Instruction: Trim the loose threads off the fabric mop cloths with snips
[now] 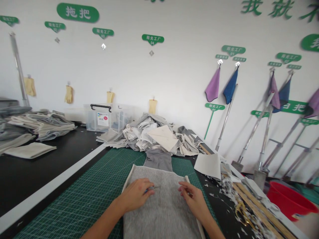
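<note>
A grey cloth (161,215) with pale edges lies flat before me on the green cutting mat (82,196). My left hand (138,194) is over its left half, the fingers closed around a small pointed metal tool (156,187) with a blue part; its exact kind is too small to tell. Near the cloth's right edge is my right hand (191,197), fingers bent and drawn together. Whatever sits between those fingers is hard to make out. Beyond the cloth's far edge, a darker grey piece of fabric (158,160) stretches toward a heap.
A heap of pale and grey fabric pieces (164,137) rises behind the mat, beside a clear plastic box (99,118). Folded cloths (50,124) are stacked at left. On the right are gold-handled scissors (241,214), wooden strips (264,207), scraps and a red basin (289,199).
</note>
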Demonstrator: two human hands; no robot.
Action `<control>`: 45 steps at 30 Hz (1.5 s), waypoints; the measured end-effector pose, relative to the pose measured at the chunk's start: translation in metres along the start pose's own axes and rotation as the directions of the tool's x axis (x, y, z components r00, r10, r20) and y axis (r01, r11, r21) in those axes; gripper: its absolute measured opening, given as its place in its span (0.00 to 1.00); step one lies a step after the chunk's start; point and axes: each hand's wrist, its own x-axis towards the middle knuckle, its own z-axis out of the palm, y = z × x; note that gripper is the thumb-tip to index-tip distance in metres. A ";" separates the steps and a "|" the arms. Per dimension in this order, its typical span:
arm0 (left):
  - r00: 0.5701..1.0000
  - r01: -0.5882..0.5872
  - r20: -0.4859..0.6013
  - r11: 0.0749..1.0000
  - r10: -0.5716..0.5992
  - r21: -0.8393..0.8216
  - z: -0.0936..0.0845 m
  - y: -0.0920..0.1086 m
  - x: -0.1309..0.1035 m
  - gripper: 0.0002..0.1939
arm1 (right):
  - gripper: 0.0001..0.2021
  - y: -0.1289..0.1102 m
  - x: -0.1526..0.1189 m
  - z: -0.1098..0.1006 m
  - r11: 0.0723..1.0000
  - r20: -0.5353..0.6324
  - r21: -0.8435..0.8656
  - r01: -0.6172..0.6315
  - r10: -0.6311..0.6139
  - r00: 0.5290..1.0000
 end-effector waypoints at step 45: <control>0.987 -0.120 0.101 0.993 0.122 -0.022 -0.002 0.014 -0.001 0.16 | 0.15 -0.006 0.000 -0.002 1.000 -0.017 -0.015 0.023 -0.023 1.000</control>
